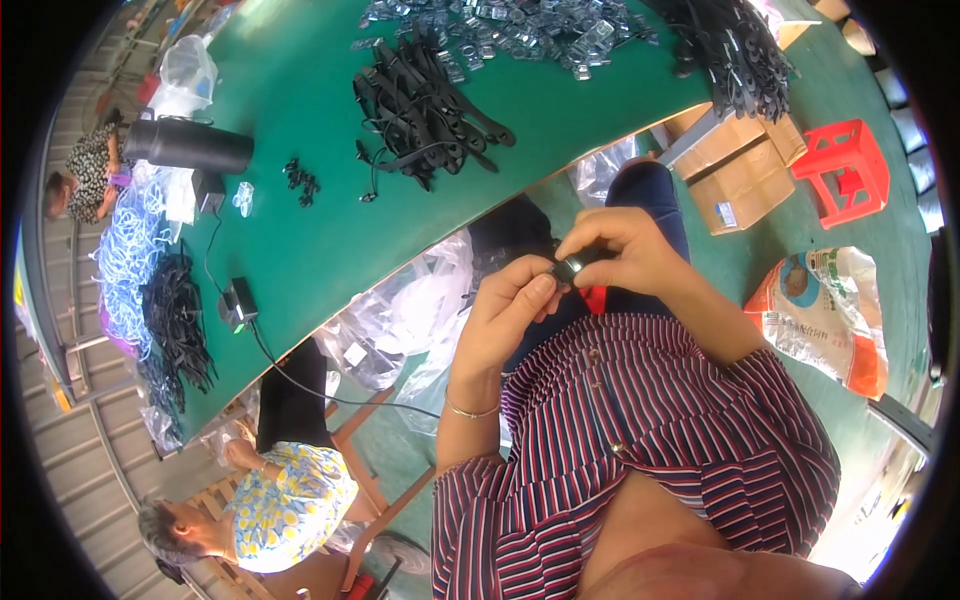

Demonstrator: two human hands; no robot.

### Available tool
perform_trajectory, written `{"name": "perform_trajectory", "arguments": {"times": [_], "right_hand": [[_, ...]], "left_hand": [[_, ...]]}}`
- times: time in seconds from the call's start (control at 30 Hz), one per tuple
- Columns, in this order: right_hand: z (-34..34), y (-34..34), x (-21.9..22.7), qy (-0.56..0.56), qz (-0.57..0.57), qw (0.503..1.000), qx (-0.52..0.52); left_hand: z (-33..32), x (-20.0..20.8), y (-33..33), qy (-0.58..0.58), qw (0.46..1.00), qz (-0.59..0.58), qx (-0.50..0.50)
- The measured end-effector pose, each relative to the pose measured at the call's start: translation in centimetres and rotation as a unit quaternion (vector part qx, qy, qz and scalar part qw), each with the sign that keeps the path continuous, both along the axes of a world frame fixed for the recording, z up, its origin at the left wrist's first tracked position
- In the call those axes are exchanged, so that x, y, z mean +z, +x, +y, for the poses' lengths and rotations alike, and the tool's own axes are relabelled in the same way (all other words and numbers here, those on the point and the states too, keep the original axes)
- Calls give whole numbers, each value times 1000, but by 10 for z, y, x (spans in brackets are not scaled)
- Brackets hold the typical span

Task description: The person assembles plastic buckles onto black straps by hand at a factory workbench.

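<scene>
Both hands, left hand point(505, 310) and right hand point(625, 250), pinch one small black clip point(568, 268) together, below the table point(300, 240) edge. It might slip and fall.

A long green worktop point(320, 90) runs across the room. At twelve o'clock lies a heap of clear plastic clips point(520, 30); at one o'clock, a pile of black straps point(735, 50). Another bundle of black straps point(425, 110) sits mid-worktop. At nine o'clock rest a black cylinder point(190, 145) and a small black adapter point(238, 302).
</scene>
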State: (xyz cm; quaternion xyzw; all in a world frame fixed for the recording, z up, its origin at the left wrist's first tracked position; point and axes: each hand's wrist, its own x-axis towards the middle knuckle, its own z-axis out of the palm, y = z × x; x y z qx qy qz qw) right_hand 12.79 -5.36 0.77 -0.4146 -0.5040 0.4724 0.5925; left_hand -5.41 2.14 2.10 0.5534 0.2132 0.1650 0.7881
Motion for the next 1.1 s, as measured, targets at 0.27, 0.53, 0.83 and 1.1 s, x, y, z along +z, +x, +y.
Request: {"name": "perform_trajectory", "arguments": {"times": [0.27, 0.53, 0.83, 1.1], "right_hand": [[10, 1, 1, 17, -113, 993, 21], [17, -24, -78, -118, -216, 968, 45], [5, -29, -113, -6, -381, 924, -4], [-1, -13, -70, -46, -339, 938, 54]], "left_hand": [[13, 14, -24, 72, 995, 74, -10], [23, -85, -92, 228, 922, 313, 17], [35, -43, -63, 408, 845, 248, 243], [180, 3, -6, 495, 660, 465, 320]]}}
